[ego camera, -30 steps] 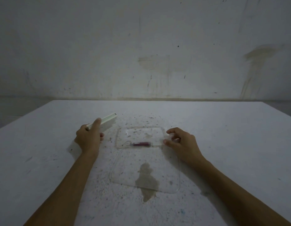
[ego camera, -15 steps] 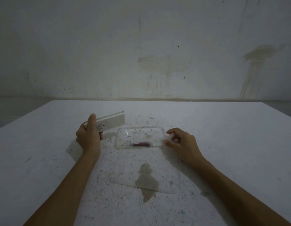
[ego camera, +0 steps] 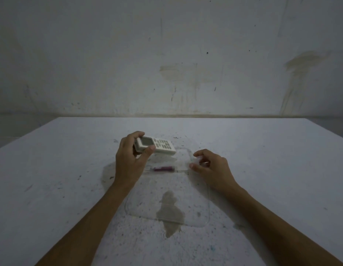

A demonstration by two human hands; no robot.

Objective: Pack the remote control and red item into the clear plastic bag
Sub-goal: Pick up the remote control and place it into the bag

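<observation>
Clear plastic bag (ego camera: 167, 196) lies flat on the white bench (ego camera: 51, 169), mouth at its far end. Red item (ego camera: 163, 168) lies lengthwise across the bag near that mouth; inside or on top, cannot tell. Left hand (ego camera: 131, 157) clamped on the remote control (ego camera: 156, 146), display and buttons up, held just above the bag's far left corner. Right hand (ego camera: 211, 169) at the bag's far right edge, thumb and fingers apart, curled.
</observation>
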